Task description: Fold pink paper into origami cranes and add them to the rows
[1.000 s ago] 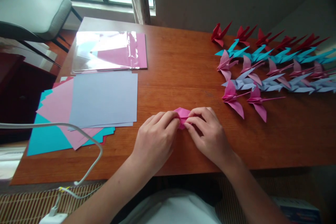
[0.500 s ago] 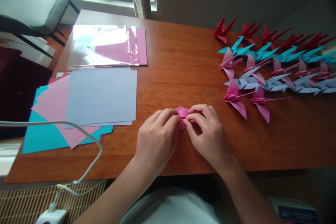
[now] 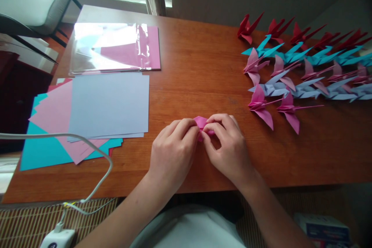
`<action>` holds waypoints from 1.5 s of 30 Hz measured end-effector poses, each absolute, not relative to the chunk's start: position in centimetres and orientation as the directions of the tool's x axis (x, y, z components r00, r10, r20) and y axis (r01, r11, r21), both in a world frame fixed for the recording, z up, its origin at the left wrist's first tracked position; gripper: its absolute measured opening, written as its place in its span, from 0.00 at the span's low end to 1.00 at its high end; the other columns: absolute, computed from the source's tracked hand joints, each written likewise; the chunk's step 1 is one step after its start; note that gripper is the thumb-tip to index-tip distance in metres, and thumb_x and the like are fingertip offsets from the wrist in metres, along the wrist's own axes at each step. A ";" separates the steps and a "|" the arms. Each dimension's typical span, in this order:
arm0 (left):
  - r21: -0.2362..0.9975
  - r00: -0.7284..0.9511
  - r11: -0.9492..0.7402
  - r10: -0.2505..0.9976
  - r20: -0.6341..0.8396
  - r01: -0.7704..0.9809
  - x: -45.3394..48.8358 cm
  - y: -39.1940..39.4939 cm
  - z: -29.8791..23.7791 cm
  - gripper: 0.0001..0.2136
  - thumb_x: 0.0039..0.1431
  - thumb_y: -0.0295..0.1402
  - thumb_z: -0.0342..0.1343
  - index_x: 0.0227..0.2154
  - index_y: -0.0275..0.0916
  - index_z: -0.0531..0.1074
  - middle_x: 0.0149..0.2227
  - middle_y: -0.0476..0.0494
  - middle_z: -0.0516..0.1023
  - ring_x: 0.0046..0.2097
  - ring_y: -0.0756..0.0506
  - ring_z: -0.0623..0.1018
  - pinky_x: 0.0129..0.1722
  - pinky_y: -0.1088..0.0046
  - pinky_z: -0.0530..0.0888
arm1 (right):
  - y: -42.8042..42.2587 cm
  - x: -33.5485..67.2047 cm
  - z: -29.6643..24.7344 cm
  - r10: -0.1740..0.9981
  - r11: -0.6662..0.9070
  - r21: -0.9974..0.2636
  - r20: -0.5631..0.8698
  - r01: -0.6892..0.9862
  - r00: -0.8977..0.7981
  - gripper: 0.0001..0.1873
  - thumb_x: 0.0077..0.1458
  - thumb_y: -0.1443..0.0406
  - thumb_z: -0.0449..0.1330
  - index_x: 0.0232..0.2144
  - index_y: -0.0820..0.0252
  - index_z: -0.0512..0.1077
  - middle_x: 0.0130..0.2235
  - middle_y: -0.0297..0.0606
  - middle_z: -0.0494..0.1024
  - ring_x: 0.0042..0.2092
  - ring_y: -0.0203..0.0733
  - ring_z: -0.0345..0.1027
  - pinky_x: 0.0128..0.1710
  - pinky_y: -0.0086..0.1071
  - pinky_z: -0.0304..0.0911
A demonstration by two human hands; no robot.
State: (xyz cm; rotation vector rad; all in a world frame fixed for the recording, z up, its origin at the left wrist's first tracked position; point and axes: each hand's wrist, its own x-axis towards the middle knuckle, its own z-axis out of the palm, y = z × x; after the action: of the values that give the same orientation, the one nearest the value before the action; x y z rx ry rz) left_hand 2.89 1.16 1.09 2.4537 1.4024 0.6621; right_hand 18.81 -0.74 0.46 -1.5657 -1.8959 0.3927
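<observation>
Between my two hands is a small folded piece of pink origami paper, partly hidden by my fingers. My left hand pinches its left side with thumb and forefinger. From the other side, the thumb and fingertips of my right hand grip its right part. Both hands rest low over the wooden table near its front edge. Right of them stand two finished pink paper cranes, wings spread.
Rows of red cranes, turquoise cranes, light pink cranes and pale blue cranes fill the right. Loose paper sheets and a clear plastic packet lie left. A white cable loops over the front left edge.
The camera view has shifted slightly. Both hands keep their pinch on the pink paper, with only a small shift of the right fingers.
</observation>
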 end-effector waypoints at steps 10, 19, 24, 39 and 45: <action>0.302 0.460 -0.536 0.840 0.288 0.788 3.2 1.0 1.2 0.07 0.68 0.28 0.53 0.36 0.38 0.75 0.43 0.45 0.81 0.42 0.44 0.78 0.41 0.67 0.73 | -1.0 19.1 0.0 0.943 0.221 -0.513 0.329 0.829 -0.048 0.07 0.58 0.74 0.58 0.31 0.58 0.70 0.39 0.42 0.74 0.42 0.47 0.66 0.45 0.40 0.66; 0.252 0.472 -0.539 0.835 0.283 0.804 3.2 1.0 0.9 0.04 0.66 0.27 0.54 0.37 0.38 0.74 0.44 0.45 0.80 0.43 0.43 0.78 0.41 0.66 0.73 | -2.0 21.2 0.2 0.908 0.205 -0.428 0.420 0.880 -0.008 0.07 0.58 0.75 0.59 0.34 0.59 0.72 0.38 0.44 0.75 0.41 0.47 0.67 0.44 0.41 0.67; 0.269 0.460 -0.527 0.844 0.274 0.806 3.4 0.9 1.0 0.05 0.67 0.28 0.53 0.36 0.39 0.75 0.43 0.45 0.80 0.42 0.43 0.78 0.40 0.66 0.73 | -1.9 19.1 0.3 0.921 0.294 -0.522 0.378 0.800 -0.092 0.05 0.63 0.71 0.59 0.36 0.58 0.74 0.37 0.41 0.74 0.40 0.45 0.66 0.43 0.39 0.67; 0.399 0.523 -0.582 0.813 0.257 0.709 1.9 1.4 0.7 0.17 0.65 0.19 0.47 0.51 0.39 0.73 0.48 0.42 0.78 0.47 0.41 0.77 0.44 0.65 0.76 | -1.4 19.1 -0.2 0.953 0.255 -0.610 0.291 0.750 -0.087 0.05 0.63 0.70 0.60 0.35 0.58 0.74 0.35 0.39 0.73 0.40 0.44 0.66 0.42 0.38 0.66; 0.394 0.518 -0.635 0.771 0.370 0.664 0.7 0.8 0.9 0.18 0.62 0.17 0.48 0.50 0.35 0.74 0.52 0.39 0.79 0.53 0.40 0.75 0.54 0.63 0.74 | -1.5 18.9 -0.2 0.958 0.244 -0.598 0.271 0.763 -0.094 0.04 0.63 0.70 0.60 0.35 0.58 0.74 0.36 0.39 0.74 0.40 0.44 0.67 0.44 0.38 0.66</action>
State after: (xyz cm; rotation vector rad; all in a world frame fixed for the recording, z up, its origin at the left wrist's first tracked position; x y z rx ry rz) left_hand 0.69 0.76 0.91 2.5548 1.2250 0.7756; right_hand 18.94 -1.51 -0.15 -1.5680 -1.9056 0.4072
